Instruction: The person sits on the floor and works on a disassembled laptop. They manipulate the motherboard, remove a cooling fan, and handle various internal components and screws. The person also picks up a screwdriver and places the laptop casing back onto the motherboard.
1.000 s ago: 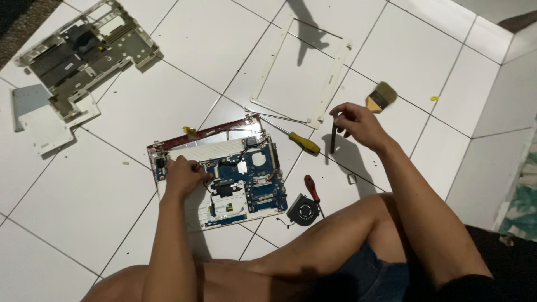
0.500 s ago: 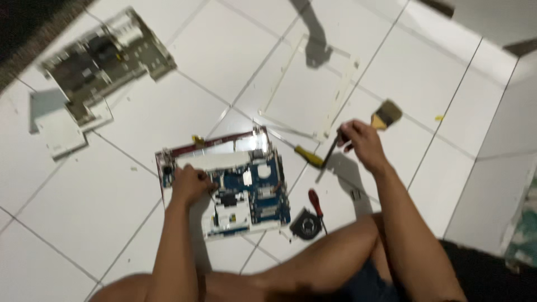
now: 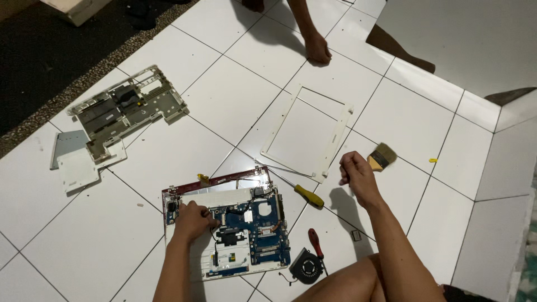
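So, the opened laptop base (image 3: 226,235) lies flat on the white tile floor (image 3: 168,151) right in front of my knees, blue circuit board (image 3: 263,229) bare on its right half. My left hand (image 3: 193,221) rests on its upper left part, fingers curled down onto the board edge — pressing rather than gripping, I'd say. My right hand (image 3: 355,173) is up off the floor to the right, closed in a loose fist; something small may be inside it but I cannot tell what.

Handling guess: the base looks light, stiff plastic shell, but the board and its thin cables are fragile — I'd take it by the outer frame edges, never by the board or the loose wires.

Outward: yellow-handled screwdriver (image 3: 309,196) just right of the base, red-handled screwdriver (image 3: 315,242) and a loose black fan (image 3: 306,267) by its lower right corner. White screen frame (image 3: 330,151) further up, paintbrush (image 3: 381,156) beside my right hand. Stripped laptop chassis (image 3: 126,109) and a white cover panel (image 3: 78,165) well apart at left. Another person's hand (image 3: 317,49) presses on the floor at top.
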